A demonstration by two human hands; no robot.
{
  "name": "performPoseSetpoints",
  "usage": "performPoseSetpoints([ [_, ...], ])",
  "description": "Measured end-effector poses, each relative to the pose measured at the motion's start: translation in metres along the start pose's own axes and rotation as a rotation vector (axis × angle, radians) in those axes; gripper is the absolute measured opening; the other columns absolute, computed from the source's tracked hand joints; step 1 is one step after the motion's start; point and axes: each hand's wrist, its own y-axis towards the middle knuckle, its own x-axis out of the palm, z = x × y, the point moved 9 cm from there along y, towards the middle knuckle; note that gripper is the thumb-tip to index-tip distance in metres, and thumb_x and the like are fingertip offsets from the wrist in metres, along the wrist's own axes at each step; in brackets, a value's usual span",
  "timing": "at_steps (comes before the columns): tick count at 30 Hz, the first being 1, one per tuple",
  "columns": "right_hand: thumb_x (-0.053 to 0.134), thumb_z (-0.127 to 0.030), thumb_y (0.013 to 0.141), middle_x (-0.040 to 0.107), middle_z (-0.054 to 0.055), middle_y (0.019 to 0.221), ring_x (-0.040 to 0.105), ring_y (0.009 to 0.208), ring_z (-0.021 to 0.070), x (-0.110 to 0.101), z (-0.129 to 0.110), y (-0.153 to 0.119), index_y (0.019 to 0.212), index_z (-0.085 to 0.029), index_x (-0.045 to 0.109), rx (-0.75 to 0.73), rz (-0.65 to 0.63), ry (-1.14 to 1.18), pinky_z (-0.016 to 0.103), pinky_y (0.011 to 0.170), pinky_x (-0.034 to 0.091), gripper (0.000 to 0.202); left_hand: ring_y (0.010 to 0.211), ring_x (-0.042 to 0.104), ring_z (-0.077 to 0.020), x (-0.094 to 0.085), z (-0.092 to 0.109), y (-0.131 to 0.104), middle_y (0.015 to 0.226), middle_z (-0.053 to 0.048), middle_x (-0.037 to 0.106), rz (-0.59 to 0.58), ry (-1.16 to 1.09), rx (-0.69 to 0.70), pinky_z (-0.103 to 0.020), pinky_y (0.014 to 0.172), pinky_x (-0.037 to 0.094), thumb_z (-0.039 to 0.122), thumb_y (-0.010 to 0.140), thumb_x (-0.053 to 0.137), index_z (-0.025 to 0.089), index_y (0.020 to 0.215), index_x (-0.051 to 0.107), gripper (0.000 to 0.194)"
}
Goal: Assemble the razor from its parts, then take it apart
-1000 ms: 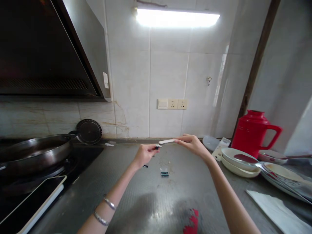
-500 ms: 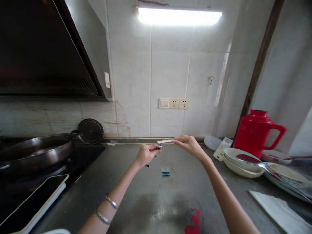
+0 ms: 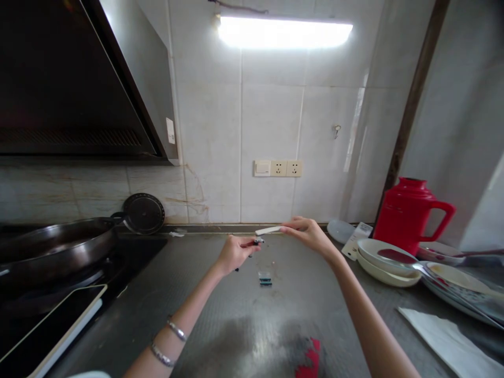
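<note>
Near the back of the counter, my left hand (image 3: 235, 253) pinches a small dark piece with a shiny end (image 3: 258, 241), too small to name. My right hand (image 3: 305, 233) grips one end of a thin white flat stick (image 3: 268, 230). The stick's free end points left, just above the small dark piece; whether they touch I cannot tell. Below the hands, two small dark bars in clear wrapping (image 3: 265, 282) lie on the grey counter (image 3: 252, 325). Another small black bit (image 3: 237, 270) shows beside my left hand, partly hidden by it.
On the left, a large steel pan (image 3: 59, 244) sits on the black stove, with a phone-like tablet (image 3: 55, 325) before it. At right stand a red thermos jug (image 3: 407, 215), stacked bowls (image 3: 388, 265), a white remote (image 3: 356, 241) and a white paper (image 3: 449, 341).
The view has shifted slightly. The white stick now tilts up more toward my right hand, and a little more gap shows between it and the small dark piece.
</note>
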Motion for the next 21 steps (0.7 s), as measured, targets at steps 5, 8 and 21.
performPoseSetpoints([
  [5, 0.054, -0.054, 0.074, 0.065, 0.005, 0.076, 0.055, 0.072, 0.0176, 0.0016, -0.0063, -0.0006, 0.087, -0.021, 0.073, -0.023, -0.043, -0.001, 0.026, 0.067, 0.041, 0.040, 0.074, 0.065, -0.0171, -0.0009, 0.0005, 0.0000, 0.081, -0.004, 0.071, 0.011, 0.044, 0.020, -0.024, 0.070, 0.051, 0.026, 0.069, 0.064, 0.014, 0.083, 0.071, 0.020],
  [8, 0.053, -0.053, 0.075, 0.064, 0.004, 0.071, 0.055, 0.069, 0.0169, -0.0029, -0.0055, -0.0010, 0.085, -0.021, 0.073, -0.016, -0.017, -0.054, 0.026, 0.066, 0.041, 0.039, 0.074, 0.065, -0.0174, -0.0002, 0.0013, 0.0001, 0.083, -0.004, 0.071, 0.009, 0.040, 0.021, -0.024, 0.070, 0.051, 0.025, 0.068, 0.065, 0.014, 0.083, 0.071, 0.020],
  [21, 0.053, -0.052, 0.075, 0.065, 0.003, 0.073, 0.056, 0.074, 0.0184, -0.0032, -0.0059, -0.0016, 0.085, -0.021, 0.073, -0.022, -0.021, -0.038, 0.026, 0.067, 0.040, 0.038, 0.073, 0.065, -0.0175, -0.0056, 0.0067, -0.0002, 0.082, -0.005, 0.071, 0.048, 0.032, 0.027, -0.024, 0.069, 0.052, 0.024, 0.067, 0.065, 0.013, 0.085, 0.071, 0.022],
])
